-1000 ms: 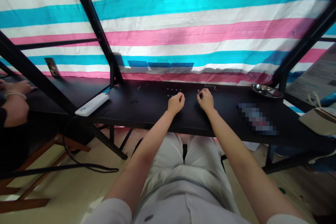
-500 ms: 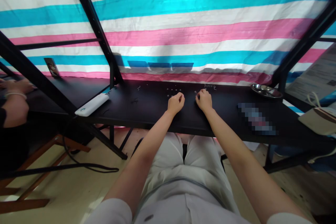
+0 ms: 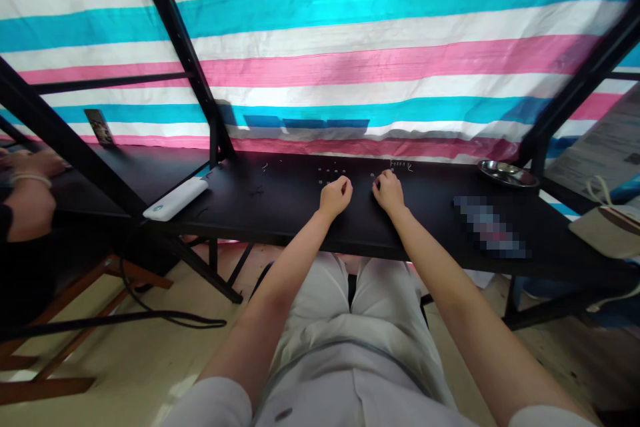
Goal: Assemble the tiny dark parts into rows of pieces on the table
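Note:
My left hand (image 3: 336,196) rests on the black table (image 3: 280,213) with its fingers curled closed; anything inside them is hidden. Just beyond it are several tiny pale pieces (image 3: 336,171) set out in rows, too small to name. To the right, my right hand (image 3: 389,189) lies with fingers bent down against the tabletop, and what they hold, if anything, cannot be seen. One more small pale piece (image 3: 372,175) sits by its fingertips. Behind that hand lie several thin light strips (image 3: 401,165) in a line.
A shiny metal dish (image 3: 507,174) stands at the back right, with a blurred-out flat item (image 3: 490,227) in front. A beige bag (image 3: 607,230) hangs over the right end. At left are a white power-strip-like block (image 3: 176,200), black frame bars (image 3: 175,33) and another person's arm (image 3: 33,203).

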Demonstrator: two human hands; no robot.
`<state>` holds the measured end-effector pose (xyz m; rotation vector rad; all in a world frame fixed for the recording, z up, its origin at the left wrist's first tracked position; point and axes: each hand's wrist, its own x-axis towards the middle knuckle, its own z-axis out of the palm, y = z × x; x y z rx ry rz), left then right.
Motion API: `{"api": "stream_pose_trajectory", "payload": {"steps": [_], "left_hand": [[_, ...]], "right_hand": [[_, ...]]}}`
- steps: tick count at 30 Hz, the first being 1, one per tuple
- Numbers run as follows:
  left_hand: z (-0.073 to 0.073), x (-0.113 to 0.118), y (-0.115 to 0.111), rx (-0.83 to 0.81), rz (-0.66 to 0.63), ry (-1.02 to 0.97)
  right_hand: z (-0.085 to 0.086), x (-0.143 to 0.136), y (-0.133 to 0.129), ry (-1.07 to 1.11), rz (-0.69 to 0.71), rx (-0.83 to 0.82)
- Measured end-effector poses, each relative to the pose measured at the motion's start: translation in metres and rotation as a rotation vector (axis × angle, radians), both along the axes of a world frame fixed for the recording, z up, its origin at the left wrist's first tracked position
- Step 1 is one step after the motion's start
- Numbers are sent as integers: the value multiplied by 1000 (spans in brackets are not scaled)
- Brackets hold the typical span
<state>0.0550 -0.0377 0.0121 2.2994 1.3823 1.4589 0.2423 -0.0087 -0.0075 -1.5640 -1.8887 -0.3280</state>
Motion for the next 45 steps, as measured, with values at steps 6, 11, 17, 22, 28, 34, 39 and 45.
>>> {"api": "stream_pose_trajectory", "payload": {"steps": [6,11,17,22,28,34,39,45], "left_hand": [[-1,0,1,-3,-4,-4],[1,0,0,-20,-12,0],[-1,1,3,-57,-93,17],[-3,0,7,-49,-182,51],[-6,0,11,-58,-227,79],[-7,0,14,-135,-218,10],[-7,1,13,-185,-190,-48],[-7,2,15,-132,-148,-151]], "right_hand": [[1,-1,0,14,25,17],[6,-3,-5,150,95,72],[13,-16,-16,393,269,148],[17,-33,-26,369,460,148],[19,-39,-31,398,584,201],[20,-39,-34,403,617,218],[20,-38,-32,406,597,214],[8,-27,-22,301,307,59]]}}
